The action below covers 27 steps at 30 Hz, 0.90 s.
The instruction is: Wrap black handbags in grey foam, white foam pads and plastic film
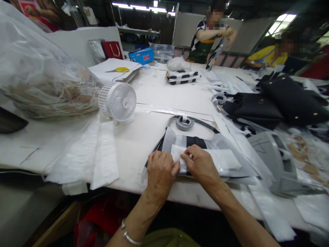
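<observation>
A black-and-white striped handbag lies flat near the table's front edge, partly covered by translucent wrapping. Across it runs a white packing sheet. My left hand is closed at the sheet's left end, its thumb pressed against the fingers. Just beside it, my right hand pinches the same sheet between thumb and fingertips. Behind the bag rests a coiled grey-wrapped strap, with the bag's dark handle curving around it.
A white fan and white sheets stand left. To the right are a grey tape dispenser and black bags. Yellow-handled scissors lie behind, near a blue box. A co-worker handles a striped item across the table.
</observation>
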Motion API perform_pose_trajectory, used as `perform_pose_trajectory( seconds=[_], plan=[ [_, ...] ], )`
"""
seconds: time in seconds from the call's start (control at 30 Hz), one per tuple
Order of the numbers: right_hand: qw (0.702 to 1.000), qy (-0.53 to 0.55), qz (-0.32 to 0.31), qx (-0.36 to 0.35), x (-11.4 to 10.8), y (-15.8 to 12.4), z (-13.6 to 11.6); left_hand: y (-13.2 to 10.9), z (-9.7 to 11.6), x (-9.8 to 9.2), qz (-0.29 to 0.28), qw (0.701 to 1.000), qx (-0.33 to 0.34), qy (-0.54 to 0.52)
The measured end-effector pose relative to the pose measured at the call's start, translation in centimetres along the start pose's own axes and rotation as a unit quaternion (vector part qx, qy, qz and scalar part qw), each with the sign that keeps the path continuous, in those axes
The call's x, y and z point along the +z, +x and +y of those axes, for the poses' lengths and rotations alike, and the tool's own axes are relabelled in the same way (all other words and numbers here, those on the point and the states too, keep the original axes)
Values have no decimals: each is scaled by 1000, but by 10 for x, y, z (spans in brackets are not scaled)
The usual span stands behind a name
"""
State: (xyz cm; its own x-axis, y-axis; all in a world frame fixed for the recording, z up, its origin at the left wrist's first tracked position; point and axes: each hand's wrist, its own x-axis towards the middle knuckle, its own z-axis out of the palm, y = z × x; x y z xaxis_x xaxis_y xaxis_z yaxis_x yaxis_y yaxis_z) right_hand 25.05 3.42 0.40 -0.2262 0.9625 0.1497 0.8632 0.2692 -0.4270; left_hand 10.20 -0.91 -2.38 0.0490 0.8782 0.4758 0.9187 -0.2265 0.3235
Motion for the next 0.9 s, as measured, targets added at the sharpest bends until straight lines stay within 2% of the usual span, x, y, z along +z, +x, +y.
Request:
perform_pose_trajectory(
  seconds=[0.2,0.3,0.4,0.47,0.53,0.67,0.8,0.9],
  plan=[
    [998,-37,-46,38,-4,9,-7,2,0,0,-14,1000,-6,16],
    [996,-47,-60,49,-6,12,-10,2,0,-2,18,1000,7,21],
    [994,-61,-72,58,-9,14,-14,-2,4,-4,101,992,81,0],
    [991,-71,-91,62,-13,15,-16,-7,7,-5,123,982,144,-10],
    [989,-78,-109,64,-17,16,-19,-13,9,-4,99,978,184,1],
    [985,-88,-128,72,-22,21,-23,-21,12,-3,32,980,192,48],
    [983,-103,-133,69,-23,33,-30,-21,14,-5,11,978,188,85],
    [987,-111,-105,56,-38,35,-26,-21,16,-6,1,977,184,111]
  ],
)
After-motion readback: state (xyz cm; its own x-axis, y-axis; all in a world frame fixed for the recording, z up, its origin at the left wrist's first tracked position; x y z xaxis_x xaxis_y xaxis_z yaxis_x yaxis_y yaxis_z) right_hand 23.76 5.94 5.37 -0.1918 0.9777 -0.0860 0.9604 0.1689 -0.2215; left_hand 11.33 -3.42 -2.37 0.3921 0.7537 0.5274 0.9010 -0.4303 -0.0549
